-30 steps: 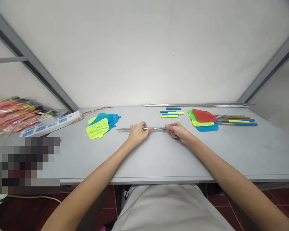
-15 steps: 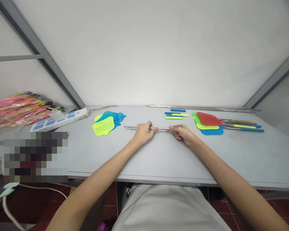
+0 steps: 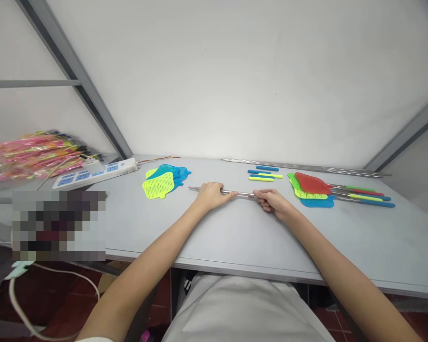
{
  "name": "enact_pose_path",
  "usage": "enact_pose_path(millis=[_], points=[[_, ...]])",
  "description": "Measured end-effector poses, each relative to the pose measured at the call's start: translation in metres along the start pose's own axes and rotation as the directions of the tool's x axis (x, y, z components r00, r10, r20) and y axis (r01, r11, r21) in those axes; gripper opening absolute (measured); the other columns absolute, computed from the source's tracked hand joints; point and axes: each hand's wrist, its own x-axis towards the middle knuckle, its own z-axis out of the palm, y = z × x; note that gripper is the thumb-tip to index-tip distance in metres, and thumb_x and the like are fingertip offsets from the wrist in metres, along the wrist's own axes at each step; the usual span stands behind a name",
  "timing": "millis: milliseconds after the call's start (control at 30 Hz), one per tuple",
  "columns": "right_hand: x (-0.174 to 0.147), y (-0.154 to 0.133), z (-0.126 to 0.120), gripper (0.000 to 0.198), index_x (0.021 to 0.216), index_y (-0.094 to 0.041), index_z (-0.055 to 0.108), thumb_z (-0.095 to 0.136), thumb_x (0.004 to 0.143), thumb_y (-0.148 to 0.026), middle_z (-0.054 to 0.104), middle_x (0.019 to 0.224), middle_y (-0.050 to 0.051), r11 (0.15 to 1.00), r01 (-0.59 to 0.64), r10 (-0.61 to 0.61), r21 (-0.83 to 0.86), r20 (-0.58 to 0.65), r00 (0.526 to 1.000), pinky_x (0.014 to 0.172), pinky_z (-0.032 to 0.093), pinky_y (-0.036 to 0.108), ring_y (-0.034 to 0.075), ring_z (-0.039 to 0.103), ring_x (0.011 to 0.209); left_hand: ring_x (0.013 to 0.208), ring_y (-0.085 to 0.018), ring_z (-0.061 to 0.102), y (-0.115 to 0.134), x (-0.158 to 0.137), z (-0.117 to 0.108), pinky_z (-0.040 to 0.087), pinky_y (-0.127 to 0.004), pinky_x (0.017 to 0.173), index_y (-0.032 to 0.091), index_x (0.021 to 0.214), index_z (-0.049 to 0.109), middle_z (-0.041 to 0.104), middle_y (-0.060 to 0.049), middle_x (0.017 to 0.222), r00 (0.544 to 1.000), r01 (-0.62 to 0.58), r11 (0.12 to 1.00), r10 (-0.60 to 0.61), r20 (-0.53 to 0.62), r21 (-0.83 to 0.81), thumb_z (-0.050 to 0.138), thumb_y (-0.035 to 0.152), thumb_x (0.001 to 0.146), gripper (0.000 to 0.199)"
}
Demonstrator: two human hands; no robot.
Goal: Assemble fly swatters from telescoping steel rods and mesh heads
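Observation:
A thin silvery metal rod [image 3: 244, 194] lies sideways just above the grey table, its narrower end poking out left of my left hand [image 3: 210, 195]. My left hand is closed over the rod's middle, with the thumb stretched along it. At the right end, my right hand [image 3: 272, 201] pinches the rod between thumb and fingers. Yellow and blue fly swatter heads [image 3: 159, 185] lie in a loose pile to the left. Beyond my right hand are several blue and yellow handle grips [image 3: 261, 179]. Fly swatters with rods and grips [image 3: 311, 183] are stacked at the right.
More long metal rods [image 3: 306, 167] run along the wall at the back. A white power strip [image 3: 96, 174] sits at the left, beside a heap of colourful items in clear plastic [image 3: 32, 156]. A pixelated patch hides the left front corner.
The camera view has tilted and shifted slightly, so everything sits a little to the right. Both hands stay on the rod; my left thumb and fingers look slightly shifted along it.

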Motion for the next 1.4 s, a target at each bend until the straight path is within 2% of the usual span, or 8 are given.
enact_pose_path(millis=[267, 500, 667, 833, 967, 1133, 1267, 1400], points=[[0.0, 0.0, -0.003, 0.028, 0.061, -0.014, 0.051, 0.059, 0.065, -0.041, 0.028, 0.051, -0.006, 0.999, 0.023, -0.023, -0.034, -0.014, 1.0, 0.034, 0.017, 0.019, 0.004, 0.021, 0.039, 0.055, -0.022, 0.052, -0.001, 0.0, 0.005, 0.029, -0.03, 0.056, 0.018, 0.042, 0.046, 0.053, -0.007, 0.046, 0.999, 0.049, 0.999, -0.049, 0.009, 0.013, 0.034, 0.069, 0.063, 0.057], [-0.004, -0.003, -0.005, 0.033, 0.053, -0.015, 0.049, 0.061, 0.061, -0.045, 0.028, 0.049, -0.006, 0.99, 0.078, -0.076, -0.117, 0.026, 0.997, 0.036, 0.019, 0.02, 0.004, 0.023, 0.04, 0.058, -0.019, 0.052, 0.004, -0.005, 0.011, 0.027, -0.033, 0.069, 0.017, 0.046, 0.048, 0.055, -0.005, 0.049, 0.995, 0.093, 0.996, -0.094, -0.022, -0.007, 0.035, 0.065, 0.067, 0.054], [-0.004, -0.002, -0.006, 0.032, 0.061, -0.015, 0.054, 0.06, 0.062, -0.047, 0.028, 0.05, -0.006, 0.986, 0.091, -0.09, -0.142, 0.019, 0.996, 0.037, 0.02, 0.02, 0.005, 0.023, 0.041, 0.064, -0.021, 0.052, 0.009, -0.008, 0.01, 0.024, -0.033, 0.067, 0.016, 0.05, 0.049, 0.058, -0.007, 0.055, 0.996, 0.042, 0.998, -0.038, -0.08, 0.041, 0.035, 0.058, 0.073, 0.05], [-0.004, -0.001, -0.004, 0.031, 0.06, -0.016, 0.052, 0.058, 0.063, -0.046, 0.028, 0.051, -0.006, 0.985, 0.097, -0.098, -0.145, -0.001, 0.995, 0.036, 0.02, 0.019, 0.005, 0.023, 0.041, 0.07, -0.022, 0.051, 0.009, -0.008, 0.01, 0.023, -0.032, 0.067, 0.016, 0.054, 0.051, 0.059, -0.008, 0.061, 0.997, -0.026, 1.0, 0.026, -0.072, 0.004, 0.035, 0.049, 0.077, 0.044], [-0.003, -0.001, -0.003, 0.029, 0.06, -0.016, 0.05, 0.057, 0.066, -0.044, 0.028, 0.051, -0.006, 0.986, 0.095, -0.098, -0.14, -0.017, 0.995, 0.035, 0.02, 0.018, 0.005, 0.023, 0.041, 0.066, -0.02, 0.052, 0.005, -0.005, 0.012, 0.024, -0.031, 0.067, 0.016, 0.054, 0.051, 0.058, -0.006, 0.059, 0.996, -0.061, 0.998, 0.059, -0.066, -0.022, 0.036, 0.047, 0.078, 0.042], [0.0, 0.0, -0.002, 0.031, 0.057, -0.016, 0.046, 0.057, 0.066, -0.043, 0.029, 0.05, -0.006, 0.988, 0.077, -0.083, -0.135, -0.037, 0.996, 0.034, 0.019, 0.018, 0.004, 0.023, 0.04, 0.061, -0.02, 0.053, 0.001, -0.002, 0.011, 0.029, -0.03, 0.064, 0.016, 0.054, 0.052, 0.058, -0.005, 0.057, 0.997, -0.073, 0.997, 0.073, -0.039, 0.003, 0.034, 0.055, 0.075, 0.048], [0.001, 0.0, 0.0, 0.03, 0.058, -0.016, 0.047, 0.057, 0.066, -0.043, 0.029, 0.05, -0.006, 0.989, 0.056, -0.063, -0.139, -0.045, 0.997, 0.033, 0.018, 0.017, 0.004, 0.022, 0.039, 0.07, -0.023, 0.055, -0.002, 0.0, 0.007, 0.032, -0.03, 0.063, 0.016, 0.065, 0.056, 0.06, -0.009, 0.069, 1.0, -0.012, 0.996, 0.015, -0.023, 0.092, 0.032, 0.065, 0.07, 0.055], [0.001, -0.001, 0.001, 0.029, 0.058, -0.015, 0.048, 0.057, 0.066, -0.042, 0.03, 0.049, -0.006, 0.989, 0.036, -0.045, -0.142, -0.055, 0.997, 0.033, 0.018, 0.017, 0.004, 0.022, 0.039, 0.07, -0.024, 0.056, -0.003, 0.001, 0.005, 0.035, -0.03, 0.062, 0.015, 0.066, 0.058, 0.061, -0.01, 0.068, 1.0, 0.027, 0.99, -0.027, -0.001, 0.138, 0.026, 0.071, 0.066, 0.065]])
